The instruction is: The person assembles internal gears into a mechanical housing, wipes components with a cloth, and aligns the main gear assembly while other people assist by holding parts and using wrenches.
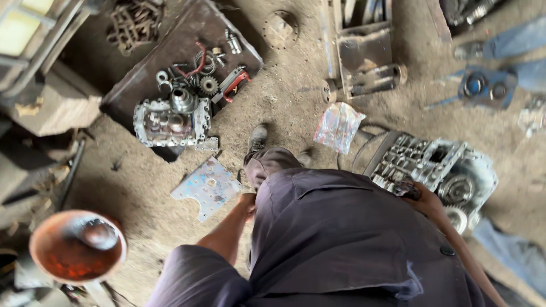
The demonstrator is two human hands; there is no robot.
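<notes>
1. Right hand (424, 198), at right of frame, grips a dark part resting on the gearbox (432, 170), steadying it.
2. Left hand (248, 200), centre frame, presses the thigh; its grip can't be seen.
3. Cover plate (206, 186) lies on the floor nearby.

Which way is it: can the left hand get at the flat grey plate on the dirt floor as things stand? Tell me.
Probably yes. The left hand hangs by the leg, just right of the flat grey plate, with only bare dirt between them. It would likely mean bending down. The right hand is busy at the gearbox housing.
</notes>
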